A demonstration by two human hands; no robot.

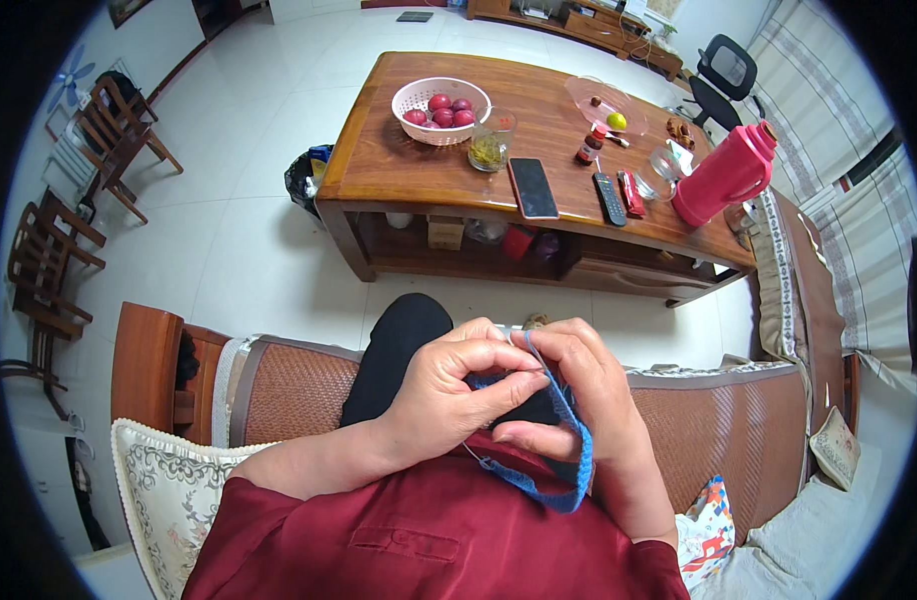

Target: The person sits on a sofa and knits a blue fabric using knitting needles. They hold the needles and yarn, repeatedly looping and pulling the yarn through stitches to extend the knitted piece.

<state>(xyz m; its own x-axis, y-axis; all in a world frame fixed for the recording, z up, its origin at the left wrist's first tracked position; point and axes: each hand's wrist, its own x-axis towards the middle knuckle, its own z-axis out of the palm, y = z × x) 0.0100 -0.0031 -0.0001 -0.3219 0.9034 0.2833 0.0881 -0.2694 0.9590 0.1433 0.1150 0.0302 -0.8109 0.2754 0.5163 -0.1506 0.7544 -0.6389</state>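
A narrow blue knitted strip (pixel 578 461) loops below my hands, over the front of the dark red shirt (pixel 428 517). My left hand (pixel 458 379) pinches the work between thumb and forefinger, where a thin needle tip shows. Blue yarn (pixel 530 343) passes over the forefinger of my right hand (pixel 590 382), which holds the strip's upper part with its fingers curled. A thin pale wire or needle (pixel 471 452) sticks out at the strip's lower left end. Both hands meet above my lap; the stitches between the fingertips are mostly hidden.
Ahead stands a wooden coffee table (pixel 428 184) with a basket of red fruit (pixel 440 135), a glass cup (pixel 490 150), a phone (pixel 533 189), a remote control (pixel 608 199) and a pink thermos flask (pixel 725 176). Around me are a woven-mat sofa (pixel 713 427) and a cushion (pixel 166 487).
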